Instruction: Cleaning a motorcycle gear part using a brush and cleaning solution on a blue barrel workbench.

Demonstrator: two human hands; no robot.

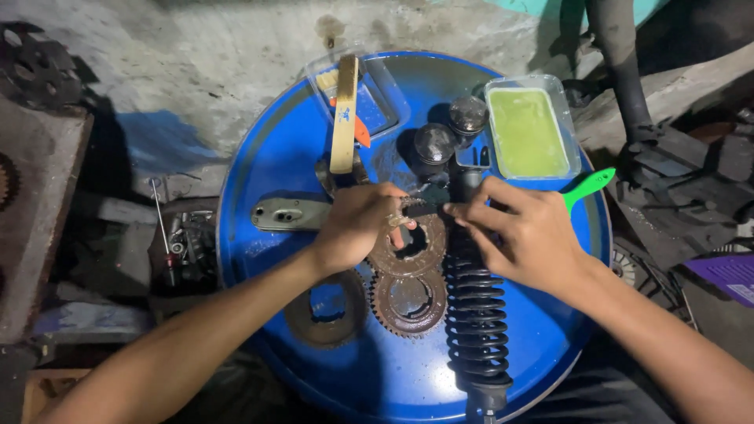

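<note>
Rusty sprocket [408,250] lay on the blue drum lid [267,157], beside a black coil spring shock absorber [476,314]. Left hand [357,224] curled over the sprocket's top, fingers pressed together; right hand [528,232], fingers spread, touched the shock absorber's upper end.

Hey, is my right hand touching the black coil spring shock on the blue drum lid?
Touching. The head view shows the right hand lying across the upper end of the black shock absorber, fingers draped over its coils with no gap visible.

Clear rectangular tub [531,129] of green paste, drum top, far right; purple printed box [726,276], right edge.
</note>
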